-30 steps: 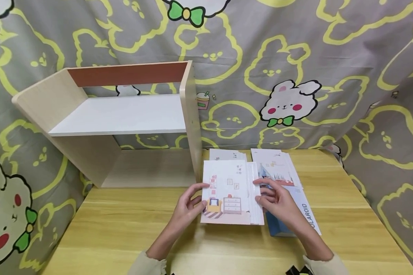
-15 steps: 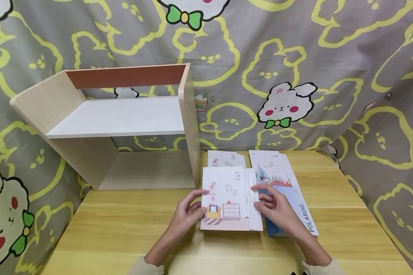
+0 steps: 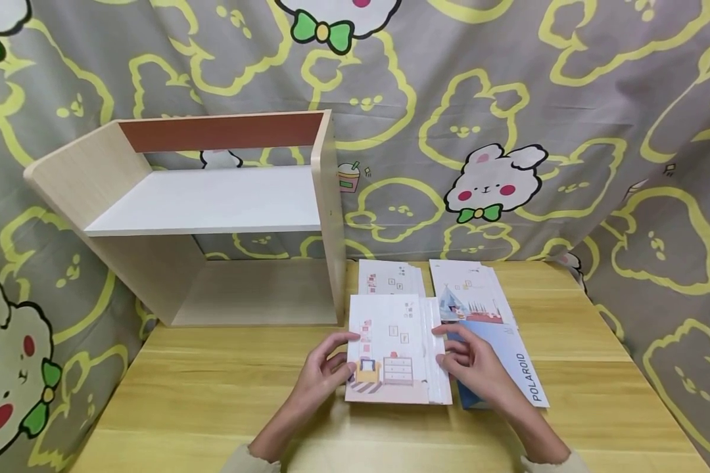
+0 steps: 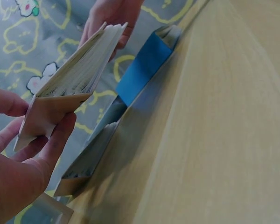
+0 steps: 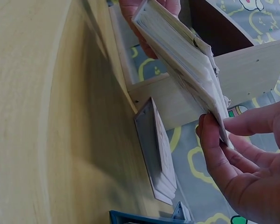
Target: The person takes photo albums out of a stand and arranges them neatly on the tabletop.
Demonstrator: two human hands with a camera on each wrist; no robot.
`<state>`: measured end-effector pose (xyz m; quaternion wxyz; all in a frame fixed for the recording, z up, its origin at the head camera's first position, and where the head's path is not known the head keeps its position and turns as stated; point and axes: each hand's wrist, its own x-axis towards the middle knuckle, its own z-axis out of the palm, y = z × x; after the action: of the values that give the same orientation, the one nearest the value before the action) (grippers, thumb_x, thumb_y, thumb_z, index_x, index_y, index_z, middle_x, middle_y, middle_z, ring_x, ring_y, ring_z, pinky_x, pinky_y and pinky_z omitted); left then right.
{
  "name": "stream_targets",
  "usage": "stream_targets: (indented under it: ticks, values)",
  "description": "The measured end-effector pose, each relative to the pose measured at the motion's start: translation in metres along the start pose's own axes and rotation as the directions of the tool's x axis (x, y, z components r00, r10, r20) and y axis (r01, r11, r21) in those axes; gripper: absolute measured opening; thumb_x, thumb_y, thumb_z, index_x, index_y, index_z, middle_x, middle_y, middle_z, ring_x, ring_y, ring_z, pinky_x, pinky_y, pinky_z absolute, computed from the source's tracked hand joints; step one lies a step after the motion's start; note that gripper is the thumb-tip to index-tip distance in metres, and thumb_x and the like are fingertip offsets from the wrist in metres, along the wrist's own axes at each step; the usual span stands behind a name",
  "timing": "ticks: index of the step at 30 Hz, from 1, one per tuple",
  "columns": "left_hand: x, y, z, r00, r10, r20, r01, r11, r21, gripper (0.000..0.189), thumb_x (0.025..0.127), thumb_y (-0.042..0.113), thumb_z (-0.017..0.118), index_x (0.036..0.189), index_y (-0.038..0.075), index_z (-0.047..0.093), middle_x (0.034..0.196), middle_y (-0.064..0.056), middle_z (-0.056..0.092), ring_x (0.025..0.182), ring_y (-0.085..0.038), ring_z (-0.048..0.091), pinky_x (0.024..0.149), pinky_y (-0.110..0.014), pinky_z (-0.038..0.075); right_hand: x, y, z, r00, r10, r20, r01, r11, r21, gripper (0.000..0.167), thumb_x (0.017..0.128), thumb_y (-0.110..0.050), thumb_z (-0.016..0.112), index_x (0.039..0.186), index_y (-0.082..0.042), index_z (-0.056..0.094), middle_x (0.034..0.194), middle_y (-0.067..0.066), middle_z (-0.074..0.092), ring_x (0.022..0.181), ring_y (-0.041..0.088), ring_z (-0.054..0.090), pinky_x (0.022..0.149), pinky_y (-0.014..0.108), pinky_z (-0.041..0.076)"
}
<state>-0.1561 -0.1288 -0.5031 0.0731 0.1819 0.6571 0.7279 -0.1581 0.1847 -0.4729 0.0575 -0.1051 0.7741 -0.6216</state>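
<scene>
A photo album with an armchair and a chest of drawers drawn on its white cover is held flat above the table between both hands. My left hand grips its spine, thumb and fingers on opposite covers in the left wrist view. Opposite, my right hand pinches the cover edge; a strip of page sleeves shows beside the front cover there. In the right wrist view the loose page edges face the camera. Behind it on the table lies a similar album, partly hidden by the held one.
A blue album marked POLAROID lies at the right, overlapping an album with a tent picture. The wooden bookshelf stands back left with a white middle shelf. A patterned curtain hangs behind the table.
Both hands have drawn the photo album slightly toward the person, and more of the album behind it shows. Their grip looks the same.
</scene>
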Motion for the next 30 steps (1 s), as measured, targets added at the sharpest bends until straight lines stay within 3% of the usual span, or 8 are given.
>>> stream_targets:
  ticks: [6,18,24,30]
  values:
    - [-0.002,-0.003,0.001,0.999,-0.037,0.013,0.037,0.999,-0.025,0.049,0.095,-0.006,0.063,0.141,-0.003,0.05,0.147,-0.025,0.044,0.116,-0.031,0.063,0.089,-0.033,0.059,-0.001,0.002,0.0,1.0,0.015,0.002,-0.015,1.0,0.004,0.04,0.095,0.0,0.068,0.133,-0.003,0.057,0.085,0.012,0.054,0.064,0.008,0.048,0.056,0.022,0.046]
    - [-0.005,-0.009,0.003,0.997,-0.079,0.027,0.08,0.996,-0.04,0.048,0.096,-0.005,0.063,0.142,-0.002,0.049,0.148,-0.024,0.042,0.115,-0.029,0.064,0.085,-0.032,0.059,-0.006,0.007,0.001,0.999,0.017,0.046,-0.018,1.0,0.023,0.042,0.095,0.0,0.068,0.135,0.002,0.054,0.086,0.011,0.059,0.065,0.008,0.048,0.057,0.025,0.05]
    - [-0.007,-0.01,0.003,0.996,-0.089,0.024,0.09,0.995,-0.035,0.048,0.095,-0.007,0.063,0.141,-0.001,0.051,0.145,-0.023,0.044,0.112,-0.027,0.065,0.08,-0.028,0.059,-0.008,0.008,-0.001,0.995,-0.025,0.096,0.023,0.999,0.027,0.041,0.096,0.0,0.067,0.134,0.005,0.051,0.076,0.006,0.05,0.061,0.008,0.046,0.056,0.027,0.051]
    - [-0.007,-0.012,0.003,0.991,-0.129,0.019,0.129,0.991,-0.015,0.047,0.094,-0.008,0.063,0.139,0.001,0.053,0.144,-0.023,0.047,0.113,-0.028,0.065,0.081,-0.029,0.059,-0.009,0.01,-0.001,0.995,-0.018,0.097,0.02,1.0,-0.011,0.04,0.095,0.0,0.067,0.132,0.004,0.053,0.072,0.004,0.042,0.059,0.008,0.043,0.056,0.026,0.05]
